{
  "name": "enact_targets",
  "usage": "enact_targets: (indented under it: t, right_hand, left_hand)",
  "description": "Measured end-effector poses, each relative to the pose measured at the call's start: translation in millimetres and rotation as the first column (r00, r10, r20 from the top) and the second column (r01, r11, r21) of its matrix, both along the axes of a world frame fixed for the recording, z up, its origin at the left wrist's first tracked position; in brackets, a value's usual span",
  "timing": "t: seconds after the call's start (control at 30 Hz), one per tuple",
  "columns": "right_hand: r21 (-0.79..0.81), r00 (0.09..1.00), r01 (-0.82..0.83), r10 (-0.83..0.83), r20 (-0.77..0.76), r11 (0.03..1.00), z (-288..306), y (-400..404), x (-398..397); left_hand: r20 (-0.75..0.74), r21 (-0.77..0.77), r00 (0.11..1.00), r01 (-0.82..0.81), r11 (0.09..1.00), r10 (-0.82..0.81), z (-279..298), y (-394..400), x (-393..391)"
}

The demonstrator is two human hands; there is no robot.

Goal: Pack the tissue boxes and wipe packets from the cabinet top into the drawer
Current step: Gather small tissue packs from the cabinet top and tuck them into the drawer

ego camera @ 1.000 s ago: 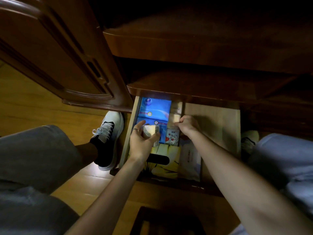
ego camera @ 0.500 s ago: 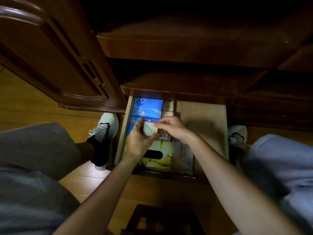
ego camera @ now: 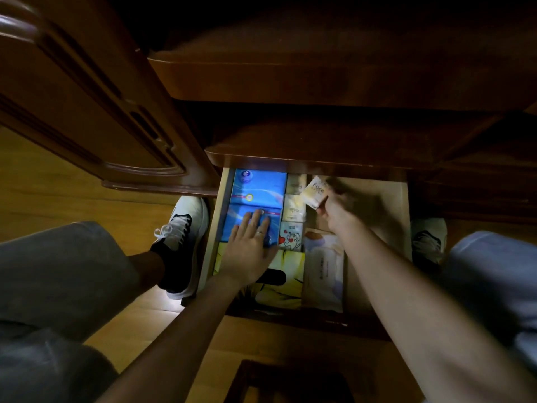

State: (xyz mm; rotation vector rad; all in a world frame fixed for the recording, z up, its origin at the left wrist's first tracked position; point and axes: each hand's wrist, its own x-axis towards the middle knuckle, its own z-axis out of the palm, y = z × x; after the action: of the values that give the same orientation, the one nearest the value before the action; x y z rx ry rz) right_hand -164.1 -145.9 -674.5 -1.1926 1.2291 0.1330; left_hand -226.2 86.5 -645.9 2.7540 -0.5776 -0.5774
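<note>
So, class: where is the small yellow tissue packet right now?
In the head view, the small yellow tissue packet is pinched in the right hand above the drawer, right of the blue boxes.

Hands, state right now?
Left hand: open, flat on the blue tissue pack.
Right hand: holding a small yellow tissue packet.

Single head cam, wide-angle, looking steeply down, close over open drawer [ego camera: 377,199], arms and knees in frame
</note>
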Motion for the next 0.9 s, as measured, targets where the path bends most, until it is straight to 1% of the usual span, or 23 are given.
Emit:
enact_targets:
  t: [0.07, 0.17, 0.27, 0.33, 0.43, 0.47, 0.53, 0.6, 0.63, 0.7, 0.77, 0.8, 0.9]
  right_hand:
    - [-0.036, 1.0, 0.001, 0.0, 0.03, 0.999, -9, 1, 12]
    - [-0.16, 0.993, -0.087, 0.099, 0.07, 0.983, -21, 7, 30]
    - [-0.254, 0.979, -0.187, 0.202, 0.034, 0.949, -27, 15, 41]
    - [-0.331, 0.952, -0.298, 0.305, -0.031, 0.895, -31, 20, 41]
    - [-0.465, 0.88, -0.453, 0.466, -0.095, 0.761, -34, 25, 37]
    - [-0.484, 0.852, -0.492, 0.514, -0.098, 0.724, -35, 27, 36]
    - [-0.49, 0.812, -0.544, 0.575, -0.103, 0.681, -34, 29, 34]
    - [-0.494, 0.805, -0.549, 0.585, -0.095, 0.674, -34, 31, 32]
    - [-0.504, 0.816, -0.53, 0.572, -0.084, 0.682, -33, 32, 30]
    - [-0.501, 0.868, -0.442, 0.495, -0.032, 0.744, -30, 36, 27]
    - [-0.458, 0.906, -0.369, 0.422, 0.015, 0.809, -26, 36, 22]
    - [-0.443, 0.908, -0.364, 0.417, 0.025, 0.819, -25, 36, 20]
    - [-0.424, 0.884, -0.411, 0.466, 0.03, 0.807, -23, 29, 20]
  left_hand:
    - [0.002, 0.067, 0.998, 0.064, 0.996, -0.064, -13, 1, -1]
    - [0.076, 0.131, 0.991, 0.099, 0.986, -0.11, -24, 4, -10]
    - [0.142, 0.138, 0.983, 0.099, 0.985, -0.119, -29, 4, -13]
    - [0.134, 0.126, 0.985, 0.092, 0.988, -0.109, -30, 3, -12]
    - [0.132, 0.123, 0.986, 0.086, 0.989, -0.102, -33, 3, -13]
    - [0.132, 0.119, 0.986, 0.082, 0.989, -0.098, -33, 3, -13]
    - [0.136, 0.103, 0.987, 0.076, 0.992, -0.09, -35, 3, -13]
    - [0.142, 0.098, 0.986, 0.078, 0.992, -0.092, -36, 4, -13]
    - [0.145, 0.101, 0.985, 0.08, 0.992, -0.094, -37, 4, -13]
    - [0.145, 0.104, 0.985, 0.083, 0.991, -0.097, -37, 6, -12]
    - [0.133, 0.105, 0.986, 0.085, 0.991, -0.099, -37, 6, -11]
    - [0.126, 0.11, 0.987, 0.086, 0.99, -0.1, -37, 6, -12]
    - [0.116, 0.137, 0.988, 0.086, 0.987, -0.102, -36, 5, -10]
